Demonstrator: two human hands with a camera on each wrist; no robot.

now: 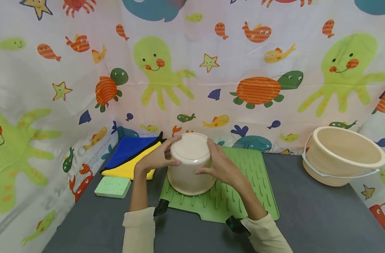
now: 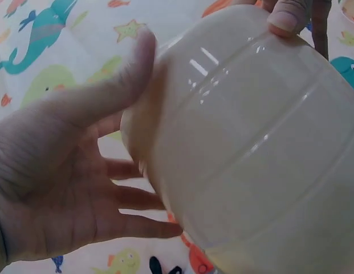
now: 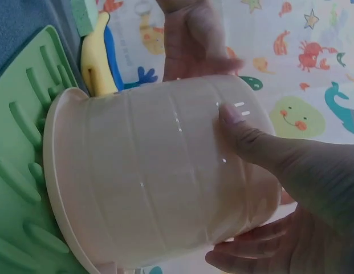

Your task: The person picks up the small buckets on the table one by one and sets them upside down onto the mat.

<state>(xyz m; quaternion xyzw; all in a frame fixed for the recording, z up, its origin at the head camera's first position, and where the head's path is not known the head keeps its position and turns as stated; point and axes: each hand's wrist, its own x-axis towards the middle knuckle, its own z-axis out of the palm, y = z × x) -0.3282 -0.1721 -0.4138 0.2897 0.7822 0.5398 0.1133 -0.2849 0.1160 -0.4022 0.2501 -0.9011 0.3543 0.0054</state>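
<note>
A cream round container (image 1: pixel 191 175) stands upside down on a green drying mat (image 1: pixel 243 175), its flared rim against the ridges and its flat base upward. My left hand (image 1: pixel 157 156) holds it at the upper left, the thumb on the near side and the fingers reaching round behind. On the opposite side my right hand (image 1: pixel 222 163) grips it, the thumb (image 3: pixel 239 123) laid on the wall and the fingers round the far side. The left wrist view shows the container's glossy wall (image 2: pixel 251 142) with faint ridges. Its inside is hidden.
A folded blue and yellow cloth (image 1: pixel 129 154) lies left of the mat, with a pale green sponge (image 1: pixel 112 187) in front of it. A cream bucket (image 1: pixel 325 168) with a white handle stands at the right. Behind hangs a sea-animal curtain (image 1: pixel 186 70) above the grey tabletop (image 1: pixel 186 235).
</note>
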